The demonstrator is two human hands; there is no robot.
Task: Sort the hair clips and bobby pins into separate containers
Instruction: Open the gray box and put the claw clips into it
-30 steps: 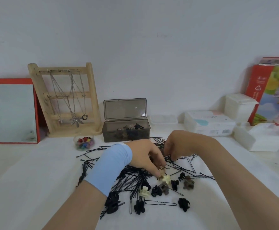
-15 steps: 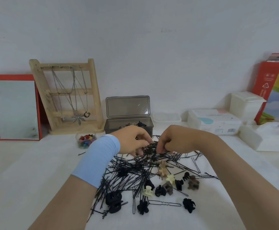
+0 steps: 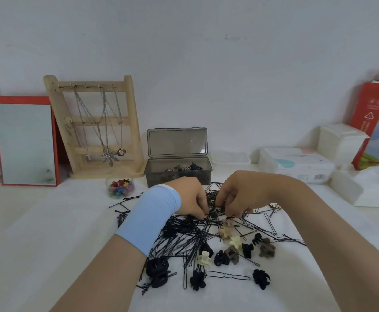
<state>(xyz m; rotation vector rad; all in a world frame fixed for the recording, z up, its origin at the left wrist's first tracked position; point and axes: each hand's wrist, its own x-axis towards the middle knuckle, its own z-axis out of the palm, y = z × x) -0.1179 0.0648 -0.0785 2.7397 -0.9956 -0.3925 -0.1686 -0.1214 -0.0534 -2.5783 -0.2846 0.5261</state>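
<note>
A tangle of black bobby pins (image 3: 184, 235) covers the white table in front of me. Small claw hair clips lie along its near side: black ones (image 3: 158, 271), a cream one (image 3: 204, 260) and a brown one (image 3: 267, 249). My left hand (image 3: 189, 197), with a light blue wristband, and my right hand (image 3: 245, 190) are side by side at the far end of the pile. Both have fingers curled down and pinch bobby pins. Behind them a grey box (image 3: 159, 176) stands with its lid up and several clips inside.
A small clear jar of coloured clips (image 3: 121, 188) sits left of the box, a shallow clear container (image 3: 231, 157) to its right. A wooden necklace stand (image 3: 94, 122) and red-framed mirror (image 3: 24, 140) stand at the back left. White boxes (image 3: 296, 165) line the right.
Both hands moved from the clips near the pile's front up to its far end, then sank a little deeper into the bobby pins. The camera tilted slightly.
</note>
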